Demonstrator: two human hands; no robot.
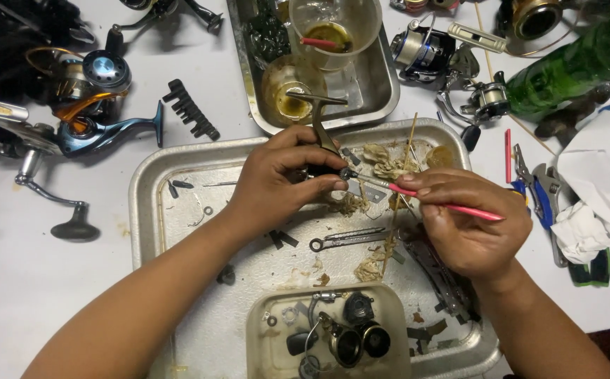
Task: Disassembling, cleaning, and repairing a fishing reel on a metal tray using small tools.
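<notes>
Above the small tub of parts [396, 316] on the metal tray [147, 203], a pink brush [452, 206] was pinched in the right hand [470, 217], its tip touching the dark reel part [326, 151] gripped by the left hand [280, 182], beyond which a second tray [382, 88] was seen.

My left hand [280, 179] covers most of the small reel part [326, 133] I'm gripping; only its bent arm sticks out above my fingers. My right hand [470, 224] hides the middle of the pink brush [473, 210], and its tip is too small to make out. The green bottle [579, 63] runs off the right edge. The small tub [263, 337] is cut by the bottom edge, its parts a dark jumble.
</notes>
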